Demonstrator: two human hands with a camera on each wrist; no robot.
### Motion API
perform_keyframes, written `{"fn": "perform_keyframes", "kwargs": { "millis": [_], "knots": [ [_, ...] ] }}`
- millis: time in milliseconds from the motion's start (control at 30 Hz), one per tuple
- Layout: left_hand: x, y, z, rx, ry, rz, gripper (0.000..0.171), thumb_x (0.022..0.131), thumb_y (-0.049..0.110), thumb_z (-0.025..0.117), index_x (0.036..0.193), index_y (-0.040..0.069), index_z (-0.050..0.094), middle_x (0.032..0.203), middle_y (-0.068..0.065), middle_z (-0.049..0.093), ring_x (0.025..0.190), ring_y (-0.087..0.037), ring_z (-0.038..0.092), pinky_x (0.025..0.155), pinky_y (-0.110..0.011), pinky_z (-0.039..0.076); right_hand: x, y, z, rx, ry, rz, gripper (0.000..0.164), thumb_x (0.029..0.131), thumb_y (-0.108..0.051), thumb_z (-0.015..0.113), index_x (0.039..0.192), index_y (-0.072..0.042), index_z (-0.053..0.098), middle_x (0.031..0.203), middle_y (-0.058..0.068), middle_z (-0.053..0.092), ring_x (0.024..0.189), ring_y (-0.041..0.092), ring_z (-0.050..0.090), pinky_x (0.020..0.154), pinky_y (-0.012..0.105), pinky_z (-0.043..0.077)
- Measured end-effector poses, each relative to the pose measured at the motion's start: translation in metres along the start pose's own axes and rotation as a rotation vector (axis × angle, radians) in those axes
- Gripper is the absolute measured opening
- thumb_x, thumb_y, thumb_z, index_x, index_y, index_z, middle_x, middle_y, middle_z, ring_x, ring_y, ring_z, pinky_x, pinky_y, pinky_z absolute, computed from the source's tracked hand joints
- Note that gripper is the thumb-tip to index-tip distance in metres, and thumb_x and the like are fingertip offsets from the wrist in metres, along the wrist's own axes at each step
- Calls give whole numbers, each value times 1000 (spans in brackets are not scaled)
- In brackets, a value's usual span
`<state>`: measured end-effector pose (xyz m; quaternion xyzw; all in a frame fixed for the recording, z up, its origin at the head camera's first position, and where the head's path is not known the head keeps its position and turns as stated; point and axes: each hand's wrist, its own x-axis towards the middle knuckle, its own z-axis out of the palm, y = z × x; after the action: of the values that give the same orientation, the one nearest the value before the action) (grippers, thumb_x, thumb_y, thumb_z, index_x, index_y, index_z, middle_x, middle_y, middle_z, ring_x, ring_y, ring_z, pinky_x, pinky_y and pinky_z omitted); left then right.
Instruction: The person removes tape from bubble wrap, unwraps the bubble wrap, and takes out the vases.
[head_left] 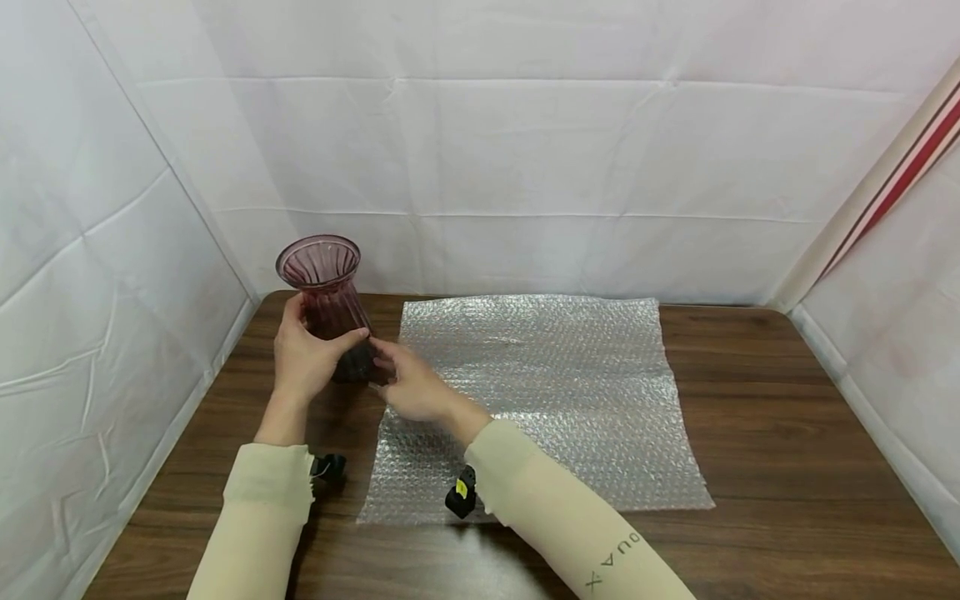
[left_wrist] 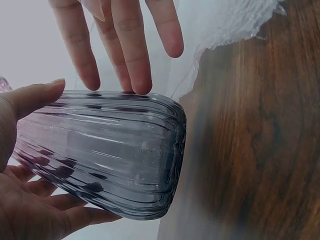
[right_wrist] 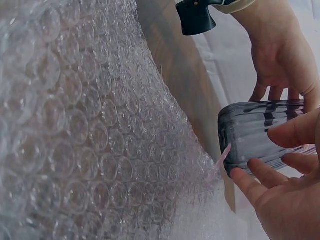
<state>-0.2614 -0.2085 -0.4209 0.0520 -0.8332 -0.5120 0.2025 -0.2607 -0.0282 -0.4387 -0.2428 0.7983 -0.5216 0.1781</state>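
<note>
A ribbed glass vase (head_left: 335, 312) with a flared rim stands upright at the back left, purplish above and greyer toward the base. My left hand (head_left: 302, 357) grips its body, the thumb on the near side and the fingers round the far side. At the vase's right, low down, is my right hand (head_left: 414, 385). In the left wrist view, this hand's straight fingers (left_wrist: 131, 60) touch the vase's side near the bottom. Its thumb overlaps the grey base part of the vase (right_wrist: 245, 127) in the right wrist view. Whether the base touches the table cannot be told.
A sheet of bubble wrap (head_left: 547, 392) lies flat on the dark wooden table (head_left: 780, 467), just right of the vase. White cloth walls (head_left: 525, 150) enclose the back and sides. Each wrist carries a small black camera, such as the right camera (head_left: 461, 496).
</note>
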Motion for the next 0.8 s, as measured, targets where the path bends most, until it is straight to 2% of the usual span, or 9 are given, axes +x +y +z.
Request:
{"fn": "perform_keyframes", "kwargs": {
  "millis": [167,333,500,800],
  "knots": [
    [0,-3,-2,-4,8,-8,89,82,20,88,153,5,38,149,-20,52,138,-37,53,114,-55,44,2,1,2,-27,-19,-5,76,94,10,51,164,-8,29,167,12,29,150,30,42,115,34,45],
    [1,-6,-2,8,14,-15,89,82,22,88,153,5,38,148,-20,53,137,-37,53,113,-55,44,3,3,5,-83,-20,18,77,94,7,52,165,-14,29,169,6,27,150,27,42,111,32,47],
    [2,-9,-2,12,13,-21,90,82,22,88,153,5,37,149,-19,53,137,-37,53,113,-55,44,4,4,7,-128,-23,41,80,94,3,54,166,-20,28,165,7,30,147,25,43,110,36,46],
    [2,-13,-4,10,8,-44,92,83,23,88,155,5,35,152,-20,50,139,-37,51,114,-55,43,4,3,10,-172,-63,69,82,95,1,52,167,-25,21,166,7,32,151,27,37,119,47,39]
  ]
}}
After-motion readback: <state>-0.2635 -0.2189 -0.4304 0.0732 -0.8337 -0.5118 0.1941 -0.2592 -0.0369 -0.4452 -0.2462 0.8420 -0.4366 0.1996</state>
